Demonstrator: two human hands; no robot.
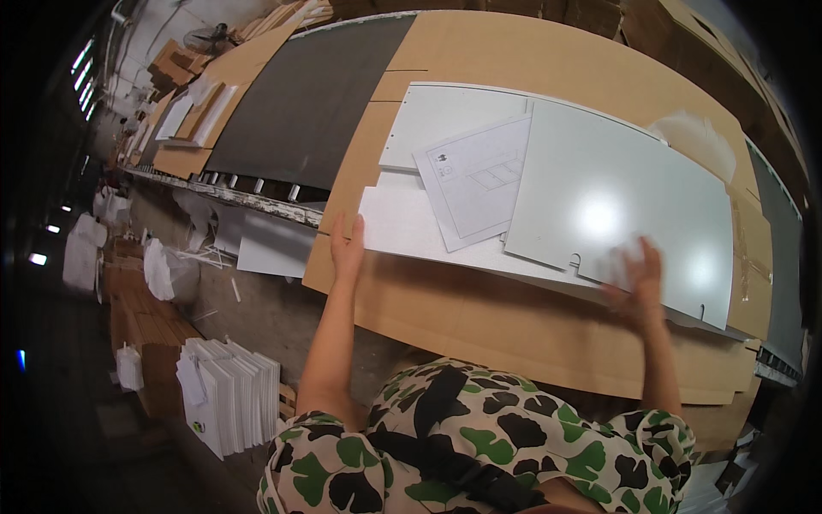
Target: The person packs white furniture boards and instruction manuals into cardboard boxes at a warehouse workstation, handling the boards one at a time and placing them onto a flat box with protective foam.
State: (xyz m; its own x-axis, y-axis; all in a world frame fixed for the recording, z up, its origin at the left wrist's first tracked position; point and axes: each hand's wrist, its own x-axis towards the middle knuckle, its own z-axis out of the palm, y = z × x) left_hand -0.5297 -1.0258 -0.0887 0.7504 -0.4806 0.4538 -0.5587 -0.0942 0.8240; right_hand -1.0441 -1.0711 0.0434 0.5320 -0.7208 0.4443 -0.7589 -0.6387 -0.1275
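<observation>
My left hand [347, 247] is at the left end of a white foam-like sheet [398, 218], fingers stretched up and thumb by the sheet's edge. My right hand [638, 287] is smeared by motion, its fingers apart over the front edge of a glossy white panel [634, 201]. Whether it touches the panel, I cannot tell. Small cutouts show along that panel's front edge. A printed instruction sheet [479, 184] lies at a slant, partly beneath the panel. Behind it is another white panel [458, 111] with small holes at its left end.
Everything rests on a flattened brown cardboard carton [514, 51] over a dark conveyor belt [300, 103]. Farther left, more cardboard with white and brown pieces [193, 116] lies on the belt. A stack of white boards [231, 394] stands on the floor at lower left, beside brown cardboard [145, 317].
</observation>
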